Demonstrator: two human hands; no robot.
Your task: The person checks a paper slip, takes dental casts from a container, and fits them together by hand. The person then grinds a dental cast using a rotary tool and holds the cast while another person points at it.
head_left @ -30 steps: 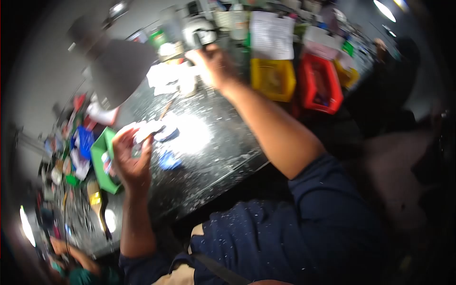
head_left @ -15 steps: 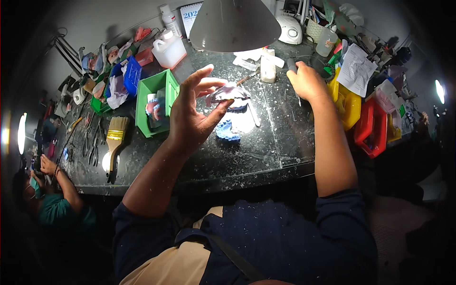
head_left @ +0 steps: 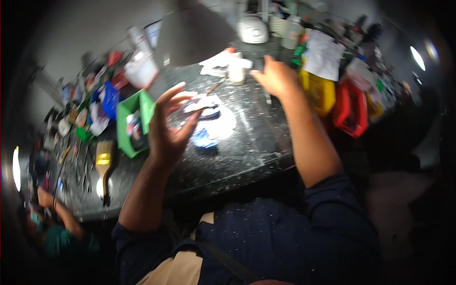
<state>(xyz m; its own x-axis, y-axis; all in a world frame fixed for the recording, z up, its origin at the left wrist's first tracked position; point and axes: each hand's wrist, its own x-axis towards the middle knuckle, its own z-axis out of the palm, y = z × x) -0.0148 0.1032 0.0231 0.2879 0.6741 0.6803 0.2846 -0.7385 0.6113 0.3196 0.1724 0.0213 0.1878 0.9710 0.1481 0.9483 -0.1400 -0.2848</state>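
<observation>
My left hand (head_left: 173, 123) is closed in a pinch on a pale, curved piece (head_left: 191, 105), brightly lit and partly washed out. Just below that piece, blue material (head_left: 205, 138) lies on the dark worktop (head_left: 242, 161). A dark-blue edged piece (head_left: 210, 113) shows beside my left fingertips. Farther right, my right hand (head_left: 278, 78) is closed around a dark tool (head_left: 259, 63), blurred and mostly hidden by the fingers. White cloth or paper (head_left: 214, 63) and a pale block (head_left: 236, 71) rest left of my right hand.
A grey lamp shade (head_left: 194, 38) hangs over the back. Green bin (head_left: 124, 126) and brush (head_left: 103, 164) are at left; yellow bin (head_left: 317, 92) and red bin (head_left: 350, 111) at right. Another person's arm (head_left: 69, 221) shows at lower left. A white device (head_left: 252, 29) stands behind.
The head view has swung and tilted between frames. Over the last half second, both hands shift left in the picture along with the bench; the left hand still holds the pale piece.
</observation>
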